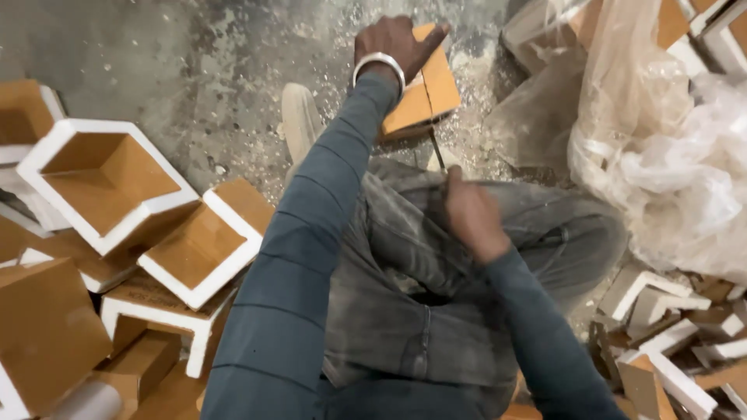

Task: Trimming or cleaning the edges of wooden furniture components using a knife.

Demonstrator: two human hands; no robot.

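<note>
The left arm runs straight out from the bottom edge toward 12 o'clock, sleeve dark blue-grey, a silver bangle [379,65] at the wrist. The left hand [393,43] lies palm-down on a brown wooden piece [432,97] that sits on the dusty concrete floor [194,85] at 12 o'clock from the person's lap; its fingers are pressed together and reach toward 2 o'clock over the piece's far edge. A dark seam crosses the piece, so it may be 2 parts joined, but that is hard to tell.

The right arm comes in from 5 o'clock, bent at the elbow. The right hand [471,214] rests near the knee of the grey trousers [436,257], curled, with its fingertips closed around a thin dark tool [437,152] that points up toward the wooden piece. Only the back of this hand shows, and the tool's tip is too slim to identify.

At 9 o'clock lies a heap of white-edged box frames [109,183] with brown insides, several cut off by the picture's edge. At 2 o'clock sits crumpled clear plastic sheeting [669,148], veiling more pieces behind it. At 4 o'clock, small white-and-brown offcuts [669,342] lie jumbled.
</note>
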